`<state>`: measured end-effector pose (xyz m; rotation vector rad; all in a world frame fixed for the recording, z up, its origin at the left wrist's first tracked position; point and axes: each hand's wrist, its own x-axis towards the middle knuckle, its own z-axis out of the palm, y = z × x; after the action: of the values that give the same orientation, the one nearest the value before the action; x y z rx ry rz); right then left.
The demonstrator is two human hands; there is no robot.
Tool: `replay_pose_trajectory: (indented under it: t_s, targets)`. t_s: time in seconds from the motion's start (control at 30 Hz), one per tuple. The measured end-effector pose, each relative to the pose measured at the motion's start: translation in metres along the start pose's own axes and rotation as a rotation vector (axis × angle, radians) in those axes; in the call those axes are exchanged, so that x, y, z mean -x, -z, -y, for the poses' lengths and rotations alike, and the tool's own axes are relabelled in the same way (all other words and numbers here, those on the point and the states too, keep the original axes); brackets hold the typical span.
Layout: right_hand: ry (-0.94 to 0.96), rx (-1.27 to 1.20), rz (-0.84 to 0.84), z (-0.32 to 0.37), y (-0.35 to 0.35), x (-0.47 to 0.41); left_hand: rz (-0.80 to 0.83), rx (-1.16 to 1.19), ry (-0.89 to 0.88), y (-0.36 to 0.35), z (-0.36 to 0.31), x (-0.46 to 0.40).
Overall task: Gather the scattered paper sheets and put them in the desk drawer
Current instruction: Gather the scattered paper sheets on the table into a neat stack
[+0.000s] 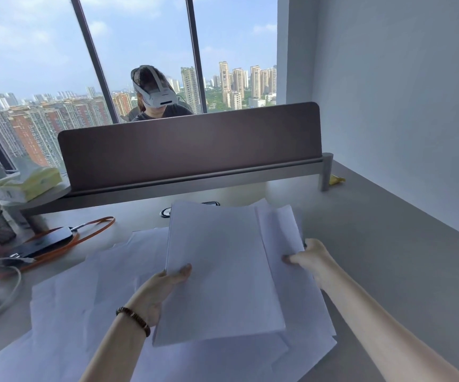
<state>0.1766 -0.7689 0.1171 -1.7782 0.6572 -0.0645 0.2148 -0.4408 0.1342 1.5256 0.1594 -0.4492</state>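
A neat stack of white paper sheets (217, 268) is lifted above the grey desk (388, 260). My left hand (159, 290) grips the stack's left edge, thumb on top. My right hand (309, 260) pinches looser sheets (280, 232) that fan out on the stack's right side. More white sheets (79, 307) lie scattered flat on the desk beneath and to the left. No drawer is in view.
A brown divider panel (189, 150) crosses the desk's far side; a person with a white headset (156, 96) sits behind it. At the left lie a black device (49, 239), an orange strap (96, 230), a white cable (8, 296) and a tissue pack (30, 183). A wall (401, 106) stands right.
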Motion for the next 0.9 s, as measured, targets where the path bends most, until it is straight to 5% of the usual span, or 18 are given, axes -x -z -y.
replay_pose_trajectory:
  t_s: [0.27, 0.5, 0.9]
  targets:
    - [0.099, 0.128, 0.164, -0.002, 0.004, 0.017, -0.032, -0.055, -0.006, 0.009, 0.013, 0.009]
    - [0.274, 0.081, -0.007, 0.044, 0.029, 0.042, -0.018, -0.099, -0.027, 0.006, 0.006, 0.018]
    - [0.583, 0.11, -0.028, 0.135, 0.043, 0.119, -0.009, -0.143, -0.077, -0.001, 0.001, 0.025]
